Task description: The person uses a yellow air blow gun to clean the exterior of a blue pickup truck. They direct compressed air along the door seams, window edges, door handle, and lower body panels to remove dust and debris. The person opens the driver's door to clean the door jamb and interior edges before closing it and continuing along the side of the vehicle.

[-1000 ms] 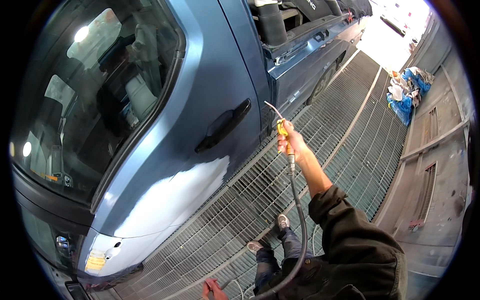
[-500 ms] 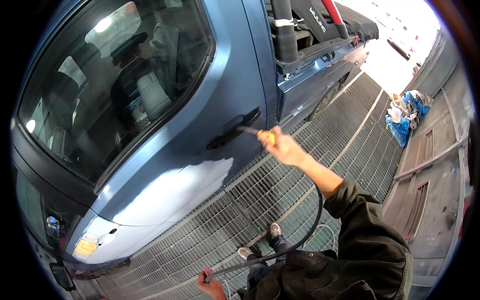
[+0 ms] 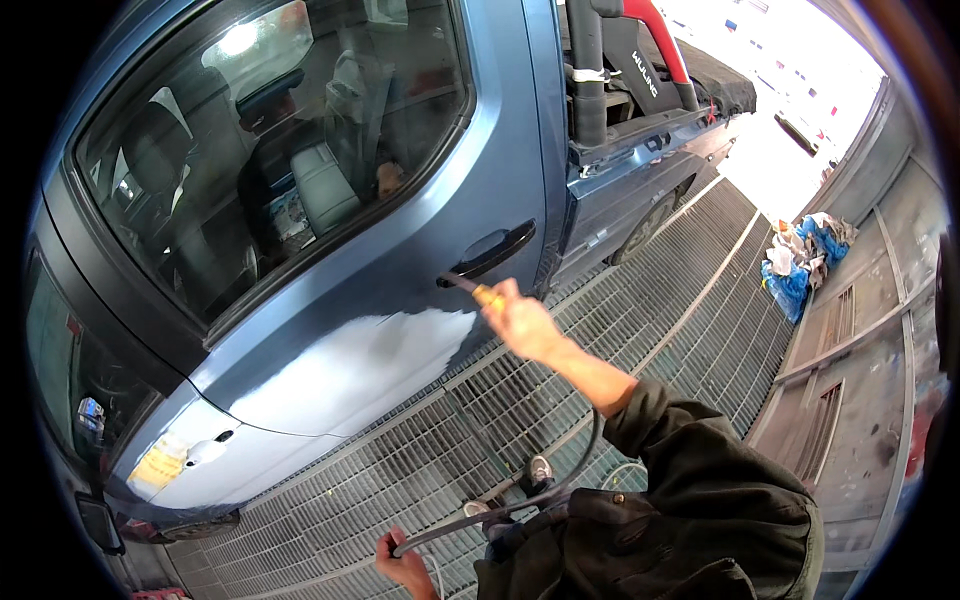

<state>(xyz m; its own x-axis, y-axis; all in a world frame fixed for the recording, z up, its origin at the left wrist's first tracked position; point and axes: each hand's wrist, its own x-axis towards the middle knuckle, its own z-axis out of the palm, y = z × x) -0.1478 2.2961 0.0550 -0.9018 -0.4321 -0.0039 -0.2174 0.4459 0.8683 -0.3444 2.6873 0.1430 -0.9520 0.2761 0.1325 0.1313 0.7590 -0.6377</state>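
My right hand (image 3: 525, 328) is wrapped round a yellow air blow gun (image 3: 489, 297), its thin nozzle pointing at the front end of the black door handle (image 3: 508, 247). The handle sits on the rear door of a blue pickup truck (image 3: 390, 245). Whether the nozzle touches it I cannot tell. A dark hose (image 3: 470, 522) hangs in a curve from beneath my right forearm and passes in front of my body. Low in the view, my left hand (image 3: 404, 568) is closed on that hose. Below the handle lies a whitish sanded or primed patch (image 3: 360, 362) on the door.
Metal floor grating (image 3: 500, 405) runs along the truck, with my shoes on it. Crumpled blue and white plastic waste (image 3: 795, 262) is heaped by the grey wall panels (image 3: 850, 380) at right. A yellowish patch (image 3: 160, 462) marks the front door; a mirror (image 3: 98, 522) sticks out at lower left.
My right hand has brought the blow gun from the middle of the door handle toward its front end, leftward and down. My left hand still grips the hose. The view has shifted slightly.
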